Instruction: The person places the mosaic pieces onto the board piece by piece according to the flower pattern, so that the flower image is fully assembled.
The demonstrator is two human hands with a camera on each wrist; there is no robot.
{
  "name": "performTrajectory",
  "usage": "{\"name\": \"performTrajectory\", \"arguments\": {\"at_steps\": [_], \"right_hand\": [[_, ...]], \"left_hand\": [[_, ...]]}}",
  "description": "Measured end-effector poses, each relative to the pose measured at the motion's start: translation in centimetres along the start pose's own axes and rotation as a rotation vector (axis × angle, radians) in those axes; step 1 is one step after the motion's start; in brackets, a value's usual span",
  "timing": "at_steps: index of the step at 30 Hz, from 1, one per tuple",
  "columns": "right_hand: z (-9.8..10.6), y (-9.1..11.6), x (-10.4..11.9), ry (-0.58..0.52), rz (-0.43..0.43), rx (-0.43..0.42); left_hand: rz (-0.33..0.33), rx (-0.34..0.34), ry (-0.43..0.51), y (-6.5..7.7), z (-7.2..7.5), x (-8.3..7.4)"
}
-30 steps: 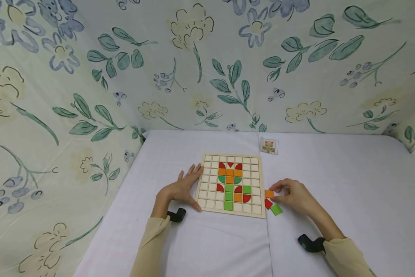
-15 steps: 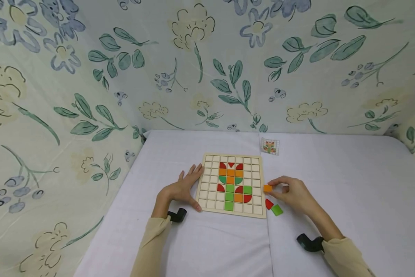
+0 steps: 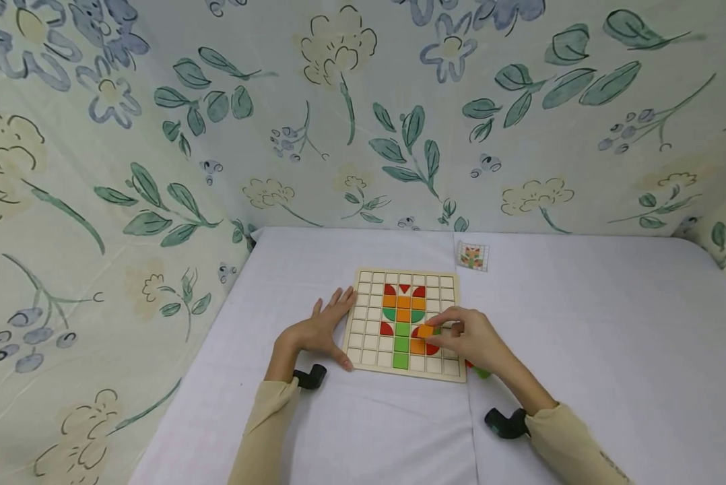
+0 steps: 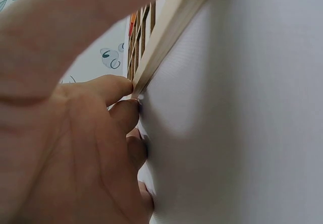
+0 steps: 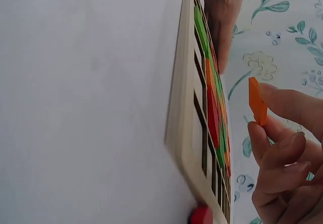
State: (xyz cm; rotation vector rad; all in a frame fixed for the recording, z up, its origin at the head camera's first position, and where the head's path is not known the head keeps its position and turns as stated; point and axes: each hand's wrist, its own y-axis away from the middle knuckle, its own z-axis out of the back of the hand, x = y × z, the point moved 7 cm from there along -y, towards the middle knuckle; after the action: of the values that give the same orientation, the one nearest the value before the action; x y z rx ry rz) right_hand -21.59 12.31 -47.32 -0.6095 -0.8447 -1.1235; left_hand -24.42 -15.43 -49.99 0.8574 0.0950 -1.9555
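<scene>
A square wooden grid board (image 3: pixel 363 281) lies on the white-covered table, with red, orange and green tiles set in a flower pattern. My left hand (image 3: pixel 319 331) rests at the board's left edge, fingers spread; in the left wrist view its fingertips touch the wooden frame (image 4: pixel 151 57). Over the right part of the pattern, my right hand (image 3: pixel 469 335) pinches an orange square tile (image 3: pixel 425 331) between thumb and fingers. The right wrist view shows that orange tile (image 5: pixel 257 101) held above the board's surface. The right hand covers some of the tiles beneath it.
Beside the board's right edge lie a green tile (image 3: pixel 481 372) and a red tile (image 5: pixel 202 215), partly hidden by the right arm. A small picture card (image 3: pixel 473 256) with a flower design lies behind the board. Floral cloth (image 3: pixel 339 135) hangs beyond the table.
My right hand has picked up the orange square tile from beside the board and carried it left over the pattern. The left hand has stayed at the board's left edge.
</scene>
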Motion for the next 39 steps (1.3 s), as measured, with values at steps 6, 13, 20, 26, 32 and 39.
{"name": "performTrajectory", "arguments": {"at_steps": [6,13,20,26,32,39], "right_hand": [[-2.9,-1.3,1.8,0.02,0.079,0.026],[-5.3,-2.1,2.9,0.086,0.085,0.02],[-6.3,-2.5,3.0,0.141,0.045,0.03],[-6.5,-2.4,2.7,0.108,-0.004,0.059],[-6.4,-2.4,2.8,0.087,-0.008,0.062],[-6.6,-2.6,2.6,0.093,-0.025,0.062]], "left_hand": [[-0.016,0.002,0.01,-0.2,0.0,-0.1],[-0.009,0.01,0.007,-0.1,-0.1,-0.2],[-0.001,0.007,0.005,0.0,0.0,-0.2],[0.0,0.01,0.007,0.1,0.0,-0.1],[0.003,0.014,0.007,0.2,0.0,-0.2],[-0.001,0.013,0.005,0.1,0.1,-0.2]]}}
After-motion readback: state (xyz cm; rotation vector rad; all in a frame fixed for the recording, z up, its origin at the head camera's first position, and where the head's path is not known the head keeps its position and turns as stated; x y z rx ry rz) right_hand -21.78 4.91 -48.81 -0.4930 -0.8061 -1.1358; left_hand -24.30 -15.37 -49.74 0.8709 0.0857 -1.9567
